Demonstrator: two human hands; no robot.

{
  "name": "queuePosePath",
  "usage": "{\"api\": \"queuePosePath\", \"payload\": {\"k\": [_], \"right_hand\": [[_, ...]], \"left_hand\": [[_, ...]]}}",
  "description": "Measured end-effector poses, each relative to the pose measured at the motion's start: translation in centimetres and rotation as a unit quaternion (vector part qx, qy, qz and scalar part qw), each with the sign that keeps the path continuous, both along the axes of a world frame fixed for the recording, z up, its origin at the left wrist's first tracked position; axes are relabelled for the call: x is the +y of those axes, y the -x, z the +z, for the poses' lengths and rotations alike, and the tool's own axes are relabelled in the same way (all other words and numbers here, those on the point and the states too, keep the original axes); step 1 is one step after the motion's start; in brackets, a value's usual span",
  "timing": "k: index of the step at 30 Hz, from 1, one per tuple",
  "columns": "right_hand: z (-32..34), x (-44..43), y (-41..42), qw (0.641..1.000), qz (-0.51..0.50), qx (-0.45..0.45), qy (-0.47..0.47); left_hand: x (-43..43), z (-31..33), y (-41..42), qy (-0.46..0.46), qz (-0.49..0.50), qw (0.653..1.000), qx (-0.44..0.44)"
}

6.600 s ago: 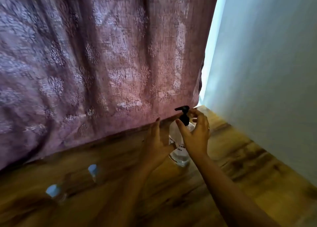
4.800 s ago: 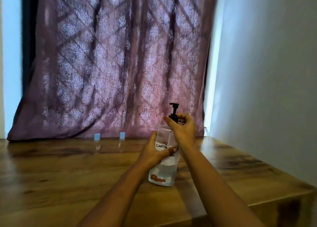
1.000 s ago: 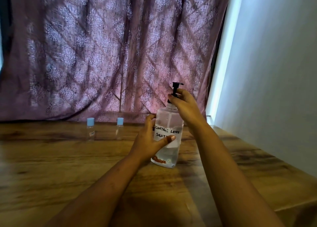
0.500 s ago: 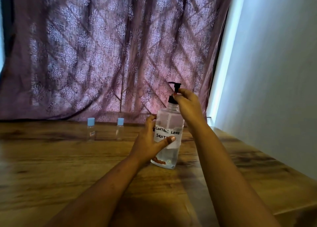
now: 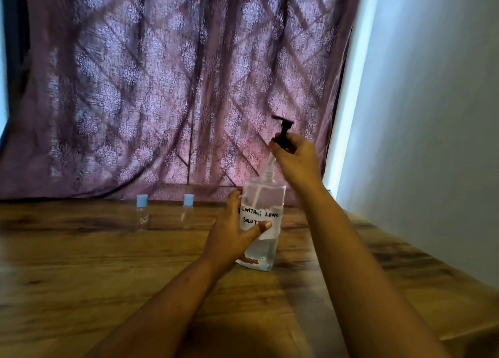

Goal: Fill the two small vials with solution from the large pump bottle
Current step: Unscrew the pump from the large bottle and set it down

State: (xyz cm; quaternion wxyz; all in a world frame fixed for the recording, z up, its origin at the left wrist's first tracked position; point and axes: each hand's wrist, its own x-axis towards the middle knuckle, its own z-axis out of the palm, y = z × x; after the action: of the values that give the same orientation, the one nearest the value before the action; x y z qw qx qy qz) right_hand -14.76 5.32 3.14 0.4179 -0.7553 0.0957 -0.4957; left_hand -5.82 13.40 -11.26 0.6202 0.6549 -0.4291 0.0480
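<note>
A clear pump bottle (image 5: pixel 266 195) with a white hand-written label stands on the wooden table (image 5: pixel 81 271), partly filled with clear liquid. My left hand (image 5: pixel 232 233) wraps its body from the left. My right hand (image 5: pixel 295 157) grips the black pump head (image 5: pixel 283 130), which is raised clear of the bottle's neck, its dip tube still reaching down into the bottle. Two small clear vials with light blue caps stand upright at the back, the left vial (image 5: pixel 142 211) and the right vial (image 5: pixel 188 210), both to the left of the bottle and untouched.
A purple patterned curtain (image 5: pixel 162 87) hangs along the back edge of the table. A white wall (image 5: pixel 432 114) runs close along the right side. The table's right edge (image 5: pixel 459 330) slants toward me at the lower right.
My right hand has lifted the black pump head up off the bottle's neck, exposing the tube. My left hand holds the bottle in the same place. The vials have not moved.
</note>
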Motion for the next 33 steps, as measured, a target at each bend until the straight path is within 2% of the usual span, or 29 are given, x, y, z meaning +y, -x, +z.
{"api": "queuePosePath", "payload": {"k": [10,15,19,23,26,29,33], "right_hand": [[7.4,-0.8,6.0,0.976,0.020,-0.212,-0.047],[6.9,-1.4,8.9,0.961,-0.024,-0.273,-0.026],[2.4,-2.5,8.4,0.970,-0.096,-0.215,0.059],[-4.1,-3.6,7.2,0.979,-0.116,-0.163,0.046],[-8.6,-4.8,5.9,0.982,-0.172,-0.034,0.064],[-11.5,-5.5,4.9,0.969,-0.213,0.109,0.065],[-13.6,-5.7,4.7,0.954,-0.217,0.204,0.030]], "left_hand": [[0.2,-0.3,-0.1,-0.002,0.064,0.998,-0.017],[0.9,0.2,1.1,-0.017,0.106,0.994,-0.033],[1.9,0.8,1.3,-0.021,0.131,0.991,-0.026],[3.9,0.6,0.4,-0.074,0.180,0.981,-0.016],[5.4,0.3,-0.4,-0.101,0.201,0.974,-0.005],[6.9,0.2,-1.1,-0.115,0.204,0.972,0.007],[8.2,0.3,-2.4,-0.146,0.209,0.967,0.016]]}}
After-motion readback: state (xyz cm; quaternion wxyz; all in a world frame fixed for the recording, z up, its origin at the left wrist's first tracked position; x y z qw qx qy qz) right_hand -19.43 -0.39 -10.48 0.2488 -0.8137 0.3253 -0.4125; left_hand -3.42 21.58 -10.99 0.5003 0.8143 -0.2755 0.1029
